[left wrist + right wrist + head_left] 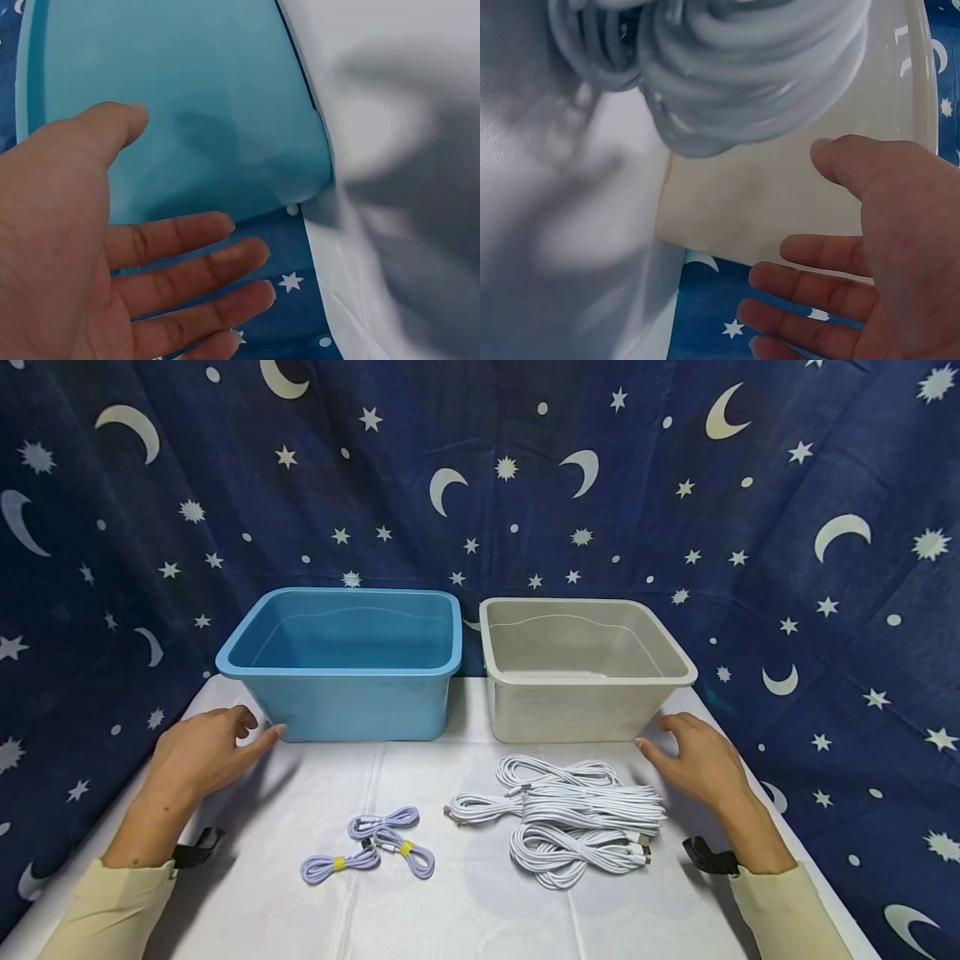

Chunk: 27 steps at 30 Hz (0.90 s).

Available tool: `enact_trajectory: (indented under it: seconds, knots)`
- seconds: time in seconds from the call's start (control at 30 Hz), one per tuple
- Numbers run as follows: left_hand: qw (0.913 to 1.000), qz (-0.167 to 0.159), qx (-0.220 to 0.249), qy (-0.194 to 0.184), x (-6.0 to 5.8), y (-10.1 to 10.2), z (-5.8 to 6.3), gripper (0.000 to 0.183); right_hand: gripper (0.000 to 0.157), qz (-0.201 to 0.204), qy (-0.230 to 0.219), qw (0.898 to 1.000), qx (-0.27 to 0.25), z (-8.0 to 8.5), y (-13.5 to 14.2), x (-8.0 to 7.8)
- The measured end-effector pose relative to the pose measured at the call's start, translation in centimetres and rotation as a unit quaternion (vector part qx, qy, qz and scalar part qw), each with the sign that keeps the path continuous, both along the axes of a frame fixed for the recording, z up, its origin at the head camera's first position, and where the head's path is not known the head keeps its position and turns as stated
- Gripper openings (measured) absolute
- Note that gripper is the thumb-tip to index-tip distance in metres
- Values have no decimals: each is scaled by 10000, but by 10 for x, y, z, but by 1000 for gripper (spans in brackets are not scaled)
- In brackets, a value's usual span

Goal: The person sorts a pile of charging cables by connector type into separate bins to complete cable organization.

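I have a dark blue cloth printed with pale moons and stars (495, 527) hanging behind a table under a white cover (465, 918). Toward the back of it stands a light-blue rectangular plastic tub with a rounded rim (352, 710), and just beside it, on my right, a similar beige plastic tub (577, 712). In front of the beige tub lies a heap of white coiled cables (592, 810), overlapping one another, with metal plug ends showing at its sides. My left hand (201, 753) is beside the blue tub's lower front corner, fingers spread well away from the thumb and nothing in them; my right hand (699, 762) is held likewise at the beige tub's outer corner, also without a grip. Whether either one touches plastic, I can't tell. Left of the white heap, three lavender coiled cables (321, 868) lie close together, nearest the blue tub. I see a yellow tie (340, 863) around each of two.
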<state>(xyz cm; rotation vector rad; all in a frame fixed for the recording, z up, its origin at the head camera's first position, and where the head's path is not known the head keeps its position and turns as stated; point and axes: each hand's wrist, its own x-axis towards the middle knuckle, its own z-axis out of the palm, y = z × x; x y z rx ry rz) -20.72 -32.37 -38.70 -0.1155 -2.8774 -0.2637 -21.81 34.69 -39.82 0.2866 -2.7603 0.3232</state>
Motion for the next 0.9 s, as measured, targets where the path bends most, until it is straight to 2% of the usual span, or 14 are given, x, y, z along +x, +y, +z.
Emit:
enact_trajectory:
  seconds: [0.27, 0.47, 0.77, 0.9]
  knots:
    - [9997, -222, -29, -46, 3, 12, 6, 61, 52, 80, -23, 10000, 0, 7, -10, 5]
    - [9994, -335, 69, 68, 6, 20, 7, 55, 50, 160, 35, 9999, 4, 9, -16, 9]
    - [9975, -583, 94, 396, 10, 29, 15, 48, 51, 199, 2, 9998, 38, 16, -29, 13]
    - [9945, -711, 206, 742, 14, 34, 21, 41, 51, 309, 80, 9995, 47, 18, -35, 16]
